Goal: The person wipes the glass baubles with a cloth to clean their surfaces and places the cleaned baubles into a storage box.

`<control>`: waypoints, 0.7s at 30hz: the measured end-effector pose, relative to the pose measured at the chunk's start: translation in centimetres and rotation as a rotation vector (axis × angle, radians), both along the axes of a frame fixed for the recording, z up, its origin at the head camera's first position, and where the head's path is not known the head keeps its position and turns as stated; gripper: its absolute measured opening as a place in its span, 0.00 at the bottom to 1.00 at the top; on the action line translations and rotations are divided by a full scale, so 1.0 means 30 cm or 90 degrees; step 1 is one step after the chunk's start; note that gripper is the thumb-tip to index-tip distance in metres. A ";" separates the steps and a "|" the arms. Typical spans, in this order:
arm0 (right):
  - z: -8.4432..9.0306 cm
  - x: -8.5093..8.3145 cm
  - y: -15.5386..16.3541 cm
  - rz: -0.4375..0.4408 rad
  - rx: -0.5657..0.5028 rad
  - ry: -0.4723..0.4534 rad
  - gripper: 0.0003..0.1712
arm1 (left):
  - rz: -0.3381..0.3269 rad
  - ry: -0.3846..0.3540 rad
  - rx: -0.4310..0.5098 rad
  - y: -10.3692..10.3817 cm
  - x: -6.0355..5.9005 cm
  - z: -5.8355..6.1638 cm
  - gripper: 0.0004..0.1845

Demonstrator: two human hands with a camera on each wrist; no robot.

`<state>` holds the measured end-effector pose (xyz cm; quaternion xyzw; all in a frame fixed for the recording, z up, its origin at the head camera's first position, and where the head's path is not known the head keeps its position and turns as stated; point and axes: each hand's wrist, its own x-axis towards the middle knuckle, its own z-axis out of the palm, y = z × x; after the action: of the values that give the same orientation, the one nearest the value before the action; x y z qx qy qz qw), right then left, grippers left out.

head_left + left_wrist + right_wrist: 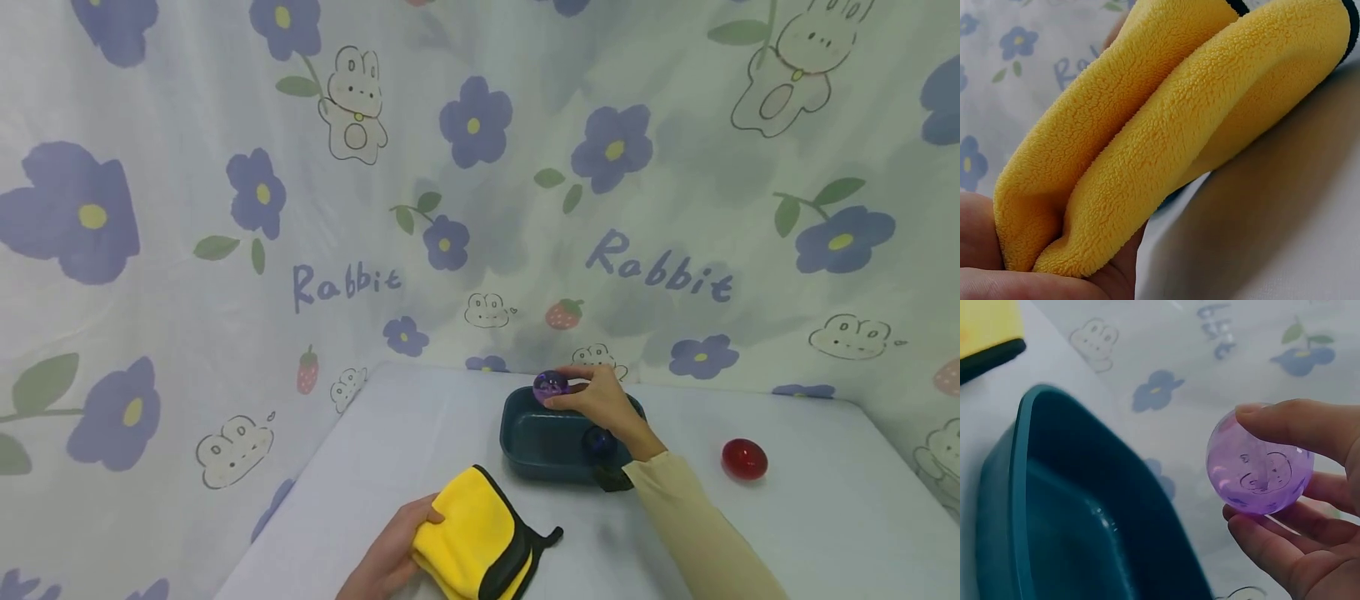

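My right hand (602, 402) pinches a clear purple ball (1259, 464) between thumb and fingers. In the head view it is over the back rim of a dark teal basin (543, 437); the right wrist view shows the ball beside that rim. A dark blue ball (599, 442) sits inside the basin, partly under my wrist. My left hand (397, 542) grips a folded yellow cloth (1141, 137) with black edging and a black hanging loop, in front of the basin. Thumb and fingers hold the cloth by its folded corner.
A red, shiny round object (745, 459) lies on the white tabletop (375, 442), right of the basin. Some dark thing (613, 478) shows at the basin's front right, partly hidden by my sleeve. A curtain (480, 208) printed with flowers and rabbits hangs behind.
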<state>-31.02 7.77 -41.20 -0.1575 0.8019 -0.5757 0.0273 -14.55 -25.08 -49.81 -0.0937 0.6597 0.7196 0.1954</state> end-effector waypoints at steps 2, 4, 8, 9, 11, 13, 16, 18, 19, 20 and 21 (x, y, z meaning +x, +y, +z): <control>-0.012 -0.015 -0.011 0.000 0.009 -0.001 0.37 | 0.006 -0.005 -0.003 0.000 0.003 0.000 0.41; -0.026 -0.028 -0.022 -0.005 0.008 -0.007 0.37 | 0.010 -0.007 -0.002 0.001 0.005 0.001 0.41; -0.064 -0.058 -0.038 -0.007 0.019 -0.013 0.37 | 0.009 -0.009 0.007 0.006 0.003 0.000 0.41; -0.074 -0.066 -0.042 -0.008 0.024 -0.014 0.37 | 0.007 -0.008 0.008 0.006 0.002 0.000 0.40; -0.090 -0.078 -0.050 -0.010 0.043 -0.013 0.37 | 0.005 -0.006 0.006 0.007 0.000 -0.002 0.40; -0.104 -0.086 -0.058 -0.018 0.068 -0.008 0.36 | 0.000 -0.002 0.003 0.007 -0.003 -0.003 0.39; -0.119 -0.098 -0.069 -0.021 0.105 -0.001 0.36 | 0.005 -0.001 -0.006 0.008 -0.005 -0.003 0.38; -0.128 -0.107 -0.074 -0.029 0.134 0.005 0.36 | 0.009 -0.002 -0.014 0.008 -0.004 -0.003 0.38; -0.133 -0.111 -0.075 -0.033 0.150 0.009 0.36 | 0.012 -0.003 -0.019 0.008 -0.004 -0.003 0.38; -0.137 -0.115 -0.076 -0.036 0.163 0.013 0.36 | 0.015 -0.005 -0.025 0.007 -0.003 -0.003 0.38; -0.141 -0.118 -0.076 -0.040 0.179 0.017 0.36 | 0.019 -0.006 -0.029 0.007 -0.002 -0.003 0.39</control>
<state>-34.55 5.48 -45.44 -0.1347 0.8793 -0.4563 0.0207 -14.62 -24.89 -49.91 -0.1113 0.6734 0.7068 0.1860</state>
